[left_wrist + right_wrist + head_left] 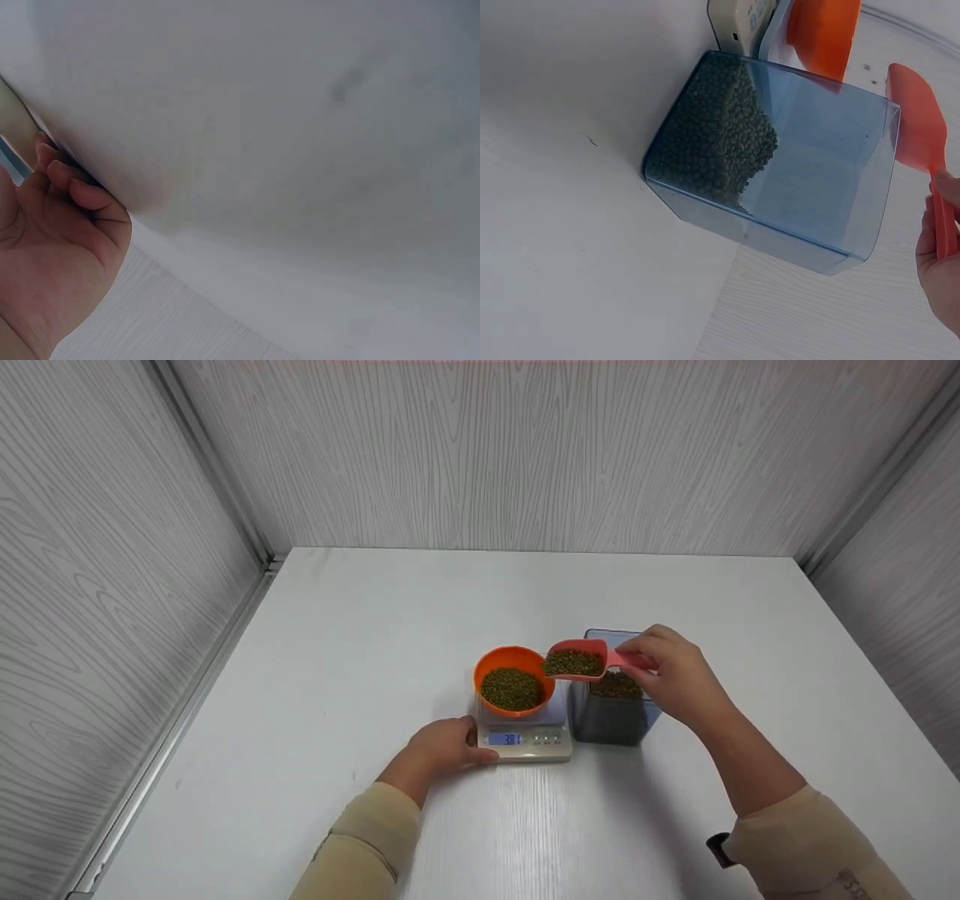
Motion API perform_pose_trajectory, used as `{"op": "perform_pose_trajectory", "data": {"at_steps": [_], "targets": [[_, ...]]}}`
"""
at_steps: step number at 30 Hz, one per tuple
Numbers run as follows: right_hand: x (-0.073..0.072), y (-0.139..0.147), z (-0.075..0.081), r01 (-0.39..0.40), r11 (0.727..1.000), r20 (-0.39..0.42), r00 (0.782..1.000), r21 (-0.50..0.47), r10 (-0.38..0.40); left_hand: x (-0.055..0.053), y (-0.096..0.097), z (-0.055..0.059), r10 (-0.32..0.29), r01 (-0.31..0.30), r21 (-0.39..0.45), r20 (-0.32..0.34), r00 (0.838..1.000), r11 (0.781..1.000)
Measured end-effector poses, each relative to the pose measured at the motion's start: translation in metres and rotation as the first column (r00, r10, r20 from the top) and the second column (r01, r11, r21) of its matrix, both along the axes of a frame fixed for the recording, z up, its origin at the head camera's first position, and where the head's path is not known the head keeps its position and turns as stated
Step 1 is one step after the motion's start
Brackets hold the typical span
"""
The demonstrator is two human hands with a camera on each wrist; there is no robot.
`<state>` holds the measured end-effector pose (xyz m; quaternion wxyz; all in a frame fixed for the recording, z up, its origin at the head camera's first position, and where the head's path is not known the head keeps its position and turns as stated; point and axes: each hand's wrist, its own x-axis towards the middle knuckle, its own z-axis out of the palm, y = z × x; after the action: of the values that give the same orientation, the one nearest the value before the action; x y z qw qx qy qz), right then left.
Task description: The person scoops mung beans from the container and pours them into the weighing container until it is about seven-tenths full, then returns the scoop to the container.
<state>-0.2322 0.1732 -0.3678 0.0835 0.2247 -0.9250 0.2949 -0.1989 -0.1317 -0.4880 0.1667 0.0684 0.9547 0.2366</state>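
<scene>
My right hand (679,679) grips the handle of a red scoop (596,643) heaped with small green beans (574,662). Level in the air, the scoop has its tip beside the right rim of an orange bowl (486,660). Green beans cover the bottom of that bowl, which stands on a white digital scale (555,751) with a lit display. At the scale's front left corner, my left hand (442,746) holds its side, thumb along the front; curled fingers (90,196) show at its edge in the left wrist view.
A clear bluish container (810,157), partly filled with the same beans, stands right of the scale, under the right hand and scoop. The white table (360,622) is bounded by grey wood-grain panels (480,457) at the back and sides.
</scene>
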Motion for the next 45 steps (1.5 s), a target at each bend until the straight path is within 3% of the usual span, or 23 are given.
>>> {"op": "perform_pose_trajectory", "data": {"at_steps": [13, 33, 45], "targets": [[-0.004, -0.003, 0.003, 0.014, 0.999, 0.008, 1.000, 0.034, -0.015, 0.002, 0.000, 0.003, 0.007, -0.007, 0.015, -0.003, 1.000, 1.000], [-0.013, -0.017, 0.004, -0.015, 0.997, -0.130, 0.991, 0.071, 0.024, 0.002, 0.000, 0.002, 0.001, -0.001, 0.010, -0.008, 1.000, 1.000], [-0.008, -0.033, 0.002, -0.003, 0.997, -0.169, 0.986, 0.075, 0.016, 0.002, 0.001, 0.002, 0.000, 0.000, 0.004, 0.000, 1.000, 1.000]]}}
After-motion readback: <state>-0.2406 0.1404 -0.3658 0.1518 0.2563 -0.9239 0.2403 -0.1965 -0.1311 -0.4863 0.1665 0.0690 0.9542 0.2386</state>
